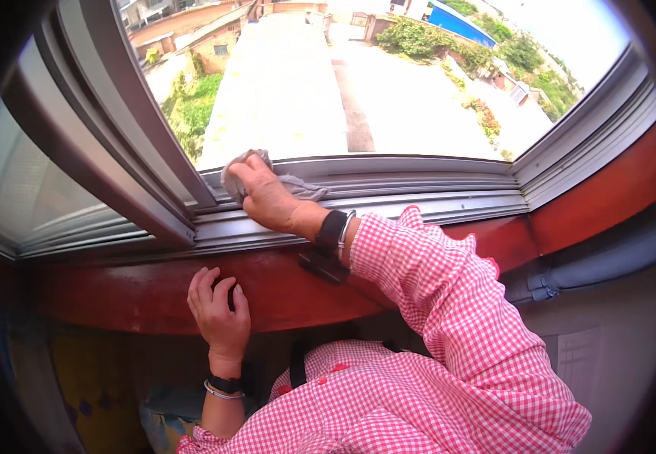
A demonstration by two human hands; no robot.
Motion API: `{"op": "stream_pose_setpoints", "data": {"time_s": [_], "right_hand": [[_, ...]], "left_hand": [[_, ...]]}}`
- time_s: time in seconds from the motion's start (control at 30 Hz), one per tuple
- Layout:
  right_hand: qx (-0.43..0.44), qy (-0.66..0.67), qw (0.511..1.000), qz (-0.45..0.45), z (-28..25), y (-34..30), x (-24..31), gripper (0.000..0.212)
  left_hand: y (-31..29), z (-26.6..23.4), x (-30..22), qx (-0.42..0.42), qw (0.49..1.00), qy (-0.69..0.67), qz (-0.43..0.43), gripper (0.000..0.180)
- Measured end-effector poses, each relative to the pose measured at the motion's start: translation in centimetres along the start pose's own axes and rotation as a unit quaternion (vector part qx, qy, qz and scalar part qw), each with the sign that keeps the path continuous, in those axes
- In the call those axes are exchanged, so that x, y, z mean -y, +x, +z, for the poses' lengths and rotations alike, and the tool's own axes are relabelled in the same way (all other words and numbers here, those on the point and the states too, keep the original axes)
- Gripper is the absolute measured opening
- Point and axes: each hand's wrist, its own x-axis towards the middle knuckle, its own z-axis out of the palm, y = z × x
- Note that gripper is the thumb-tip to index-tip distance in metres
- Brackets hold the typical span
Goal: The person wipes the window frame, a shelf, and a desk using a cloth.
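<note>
Bunched in my right hand point(266, 195) is a grey cloth point(301, 187), pressed on the metal window track point(388, 198) close to the foot of the sliding sash frame point(150, 113). One end of the cloth trails to the right along the track's grooves. My right arm reaches across from the lower right. Lower and to the left, my left hand point(220, 310) rests at the red sill point(146, 291), its fingers apart and slightly curled, holding nothing. A small dark object point(323, 266) lies on the sill beneath my right wrist.
A second sliding sash point(78, 144) stands at the left. The window opening looks down on a yard with greenery point(418, 38). At the right the side frame point(592, 136) rises, with a grey-blue pipe point(600, 261) below the sill.
</note>
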Motion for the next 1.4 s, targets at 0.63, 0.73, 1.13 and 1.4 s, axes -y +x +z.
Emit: {"op": "stream_pose_setpoints", "data": {"time_s": [0.63,0.73,1.13,1.4], "right_hand": [[-0.029,0.204,0.956,0.209,-17.9,-15.0,6.7,0.034],[-0.057,-0.041,0.937,0.341,-22.9,-23.8,1.7,0.032],[0.116,-0.370,0.910,0.146,-16.8,-24.6,3.6,0.066],[0.210,-0.283,0.934,0.052,-9.3,-19.4,6.2,0.070]], "left_hand": [[-0.5,-0.4,1.0,0.006,0.999,-0.009,0.032,0.017],[0.0,-0.1,0.6,0.036,0.998,0.007,0.049,0.015],[-0.1,-0.7,0.3,0.059,0.997,0.003,0.041,0.018],[-0.2,-1.0,0.3,-0.006,0.995,-0.091,0.027,0.023]]}}
